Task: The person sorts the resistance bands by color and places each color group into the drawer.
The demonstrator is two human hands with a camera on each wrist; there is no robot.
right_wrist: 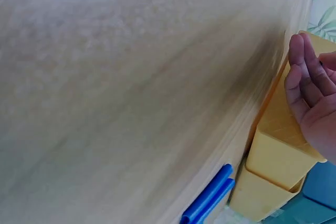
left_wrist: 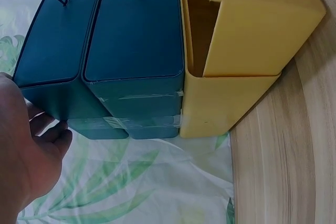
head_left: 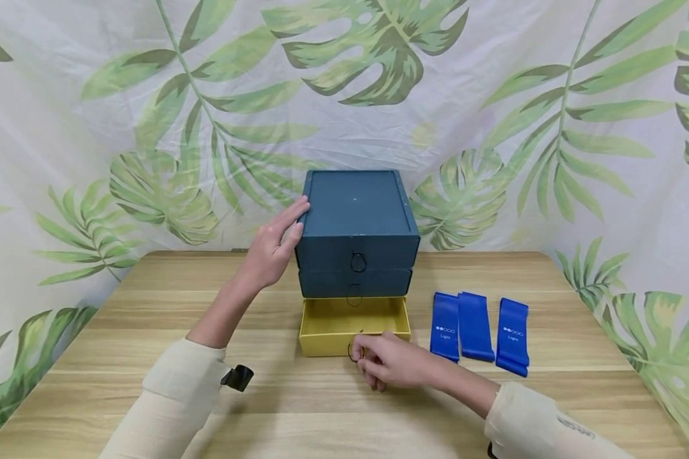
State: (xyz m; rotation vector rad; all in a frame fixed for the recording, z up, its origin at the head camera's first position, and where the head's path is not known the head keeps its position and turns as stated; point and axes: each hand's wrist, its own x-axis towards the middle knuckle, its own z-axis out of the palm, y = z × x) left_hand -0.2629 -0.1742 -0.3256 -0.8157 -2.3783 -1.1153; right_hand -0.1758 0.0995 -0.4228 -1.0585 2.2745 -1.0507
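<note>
A stack of drawer boxes stands at the back of the table, two dark blue boxes [head_left: 356, 204] above a yellow drawer [head_left: 321, 345] that is pulled out toward me. My left hand [head_left: 272, 245] rests against the left side of the top blue box, its fingers along the upper edge. Black loop pulls hang on the drawer fronts. At the yellow front, my right hand [head_left: 393, 360] pinches the black loop [head_left: 353, 352] between thumb and finger. The inside of the yellow drawer shows its bare floor. In the right wrist view the right hand [right_wrist: 315, 87] lies close in front of the yellow drawer [right_wrist: 278, 153].
Three blue resistance bands [head_left: 475, 326] lie side by side on the wooden table [head_left: 252, 408], right of the drawers; two are marked "Light". Behind the table hangs a leaf-patterned cloth [head_left: 235, 115]. Clear tape [left_wrist: 147, 121] runs across the side of the stack.
</note>
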